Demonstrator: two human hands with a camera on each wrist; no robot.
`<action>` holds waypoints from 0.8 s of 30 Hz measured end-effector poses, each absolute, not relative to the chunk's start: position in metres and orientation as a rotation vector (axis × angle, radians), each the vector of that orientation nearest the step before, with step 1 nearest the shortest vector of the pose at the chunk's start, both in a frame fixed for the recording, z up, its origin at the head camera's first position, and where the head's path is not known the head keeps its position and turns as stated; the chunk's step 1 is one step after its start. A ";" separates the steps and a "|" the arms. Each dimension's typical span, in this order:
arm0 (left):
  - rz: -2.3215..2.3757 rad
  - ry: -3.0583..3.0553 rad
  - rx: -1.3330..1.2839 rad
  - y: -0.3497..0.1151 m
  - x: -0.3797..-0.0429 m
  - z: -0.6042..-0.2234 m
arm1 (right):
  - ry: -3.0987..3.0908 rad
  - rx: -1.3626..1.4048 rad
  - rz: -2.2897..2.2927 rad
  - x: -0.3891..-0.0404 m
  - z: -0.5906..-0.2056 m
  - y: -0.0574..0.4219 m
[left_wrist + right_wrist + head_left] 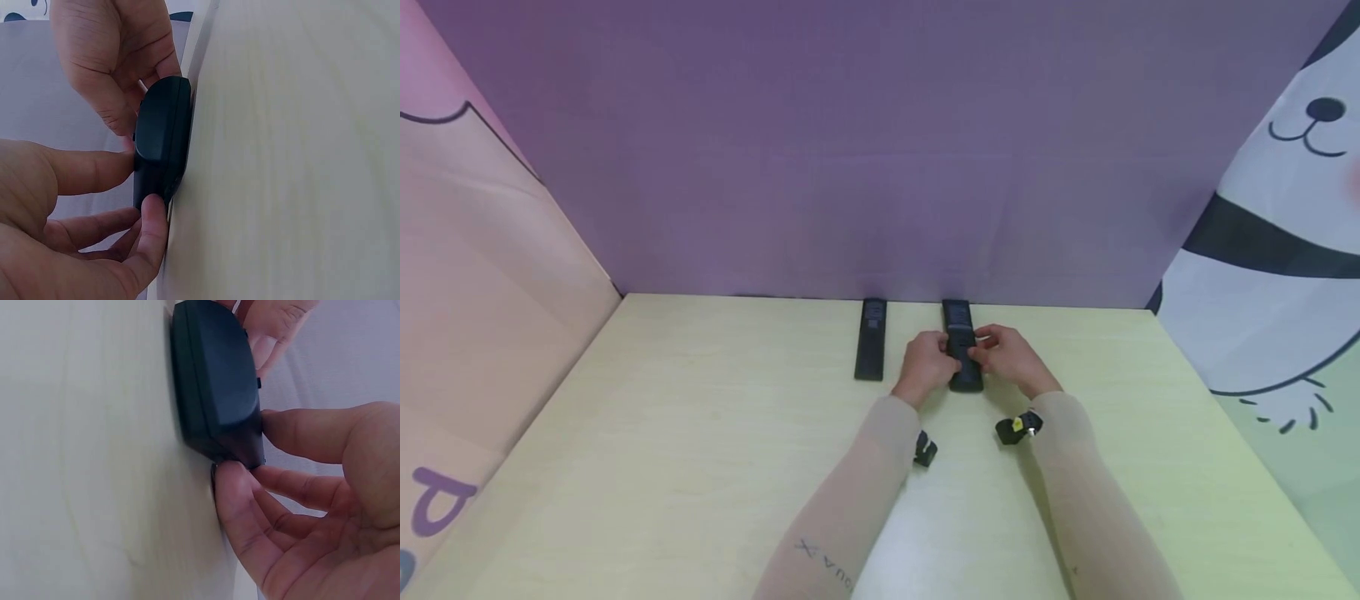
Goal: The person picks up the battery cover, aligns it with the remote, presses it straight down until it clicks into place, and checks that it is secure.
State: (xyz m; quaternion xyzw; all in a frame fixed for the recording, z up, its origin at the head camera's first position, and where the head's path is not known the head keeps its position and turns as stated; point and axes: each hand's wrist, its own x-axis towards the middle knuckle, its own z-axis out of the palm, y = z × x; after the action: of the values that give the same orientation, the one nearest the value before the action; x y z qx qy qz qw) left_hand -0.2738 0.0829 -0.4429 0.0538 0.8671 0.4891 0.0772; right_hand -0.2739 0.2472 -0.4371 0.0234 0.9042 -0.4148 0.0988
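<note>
A long black remote control (964, 375) lies on the table between both hands, pointing away toward the purple back panel. My left hand (925, 365) grips its left edge, with the thumb on the upper face and a finger low at the side, as the left wrist view shows. From the other side my right hand (1011, 360) pinches the right edge between thumb and fingers. The rounded near end of the remote control (225, 369) fills the middle of the right wrist view. Left of the hands, a second flat black remote control (871, 342) rests untouched, with a pale label near its far end.
The pale wooden table (700, 433) ends at a purple panel (850, 167) just beyond both remotes. Printed side panels stand at left and right, the right panel (1262, 275) bearing a panda drawing. Small black devices are strapped at both wrists.
</note>
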 end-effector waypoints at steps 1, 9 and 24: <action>1.460 2.600 0.167 0.083 -0.274 -0.443 | 2.677 0.066 -1.225 -0.274 -0.437 0.247; 1.453 2.591 0.159 0.083 -0.274 -0.444 | 2.696 0.068 -1.210 -0.274 -0.439 0.247; 1.339 2.687 0.229 0.084 -0.274 -0.446 | 2.707 0.073 -1.182 -0.274 -0.440 0.248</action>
State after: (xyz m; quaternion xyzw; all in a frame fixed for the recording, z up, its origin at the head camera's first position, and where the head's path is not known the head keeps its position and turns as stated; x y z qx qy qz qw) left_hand -0.2738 0.0839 -0.4462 0.0758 0.8905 0.4437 0.0656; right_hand -0.2740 0.2476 -0.4404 0.0245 0.9122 -0.3983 0.0933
